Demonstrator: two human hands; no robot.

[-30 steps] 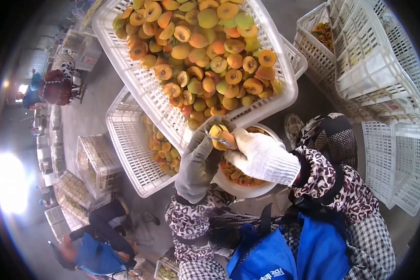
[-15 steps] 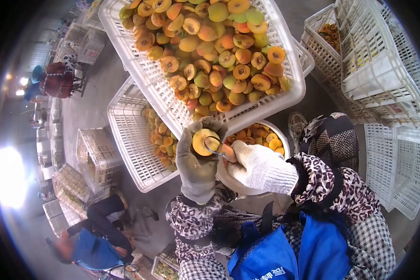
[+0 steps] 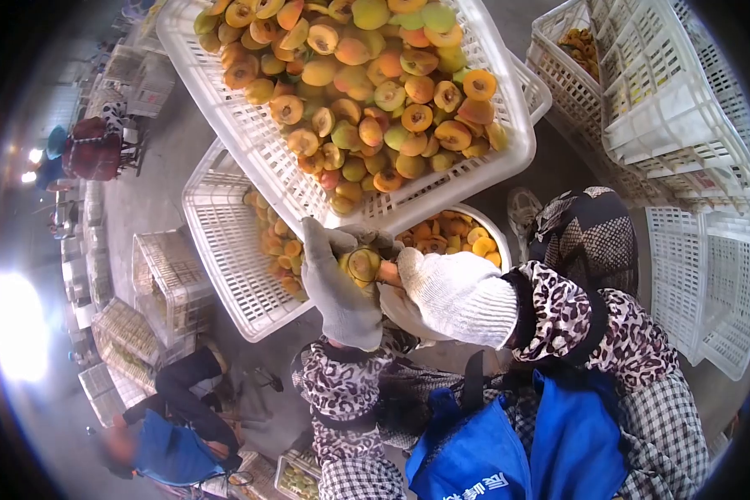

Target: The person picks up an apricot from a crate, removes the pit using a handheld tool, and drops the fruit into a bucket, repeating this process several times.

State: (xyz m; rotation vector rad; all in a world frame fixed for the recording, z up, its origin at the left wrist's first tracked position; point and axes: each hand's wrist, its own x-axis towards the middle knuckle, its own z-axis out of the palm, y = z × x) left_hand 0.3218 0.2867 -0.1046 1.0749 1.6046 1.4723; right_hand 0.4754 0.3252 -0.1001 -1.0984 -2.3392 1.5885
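Ahead of us a big white crate (image 3: 508, 158) tilts toward us, heaped with halved yellow-orange fruit (image 3: 367, 83). Below it to the left, a second crate (image 3: 225, 267) holds a smaller pile. A round white bowl (image 3: 498, 235) of pitted halves sits just under the big crate's rim. Our grey-gloved left hand (image 3: 337, 287) grips a fruit half (image 3: 362, 265), cut face up. Our white-gloved right hand (image 3: 454, 292) is closed against it; what it holds we cannot tell.
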